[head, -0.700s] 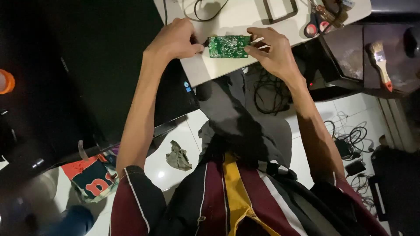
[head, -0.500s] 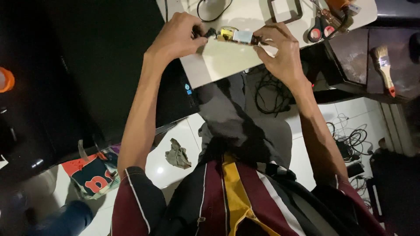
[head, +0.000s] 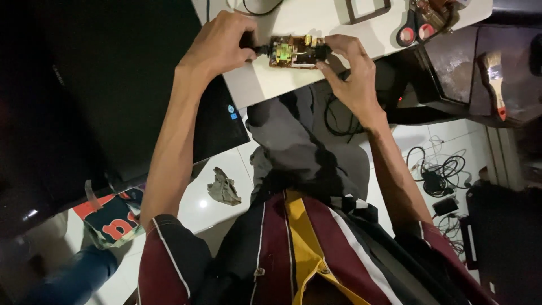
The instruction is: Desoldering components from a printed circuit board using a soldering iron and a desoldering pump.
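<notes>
1. The left hand (head: 220,42) is curled into a loose fist over the left end of the circuit board (head: 292,51), its fingertips pinching a small dark part that sticks out from that edge.
2. The right hand (head: 351,70) grips the right end of the board, with thumb below and fingers bent over the top edge, so the board is held between both hands.
3. The board is small and brownish, turned with its component side up; a green part and some yellow ones show on it.
4. It sits just above, or on, the near part of the white table (head: 265,85); I cannot tell whether it touches the surface.
5. Far beyond the board, a black cable (head: 261,8) loops on the table, and a dark rectangular frame (head: 367,9) lies to its right.
6. Farther right on the table lie scissors (head: 407,31) with reddish handle rings, beside a brown cluttered piece that is too small to make out.
7. Right of the table, a paintbrush (head: 493,76) rests on a dark surface.
8. Left of the table stands a large black screen (head: 124,96), tilted.
9. On the pale floor below, a crumpled rag (head: 224,187) lies near the person's knees, tangled black cables (head: 437,172) lie to the right, and a red and dark bag (head: 110,217) lies to the left.
</notes>
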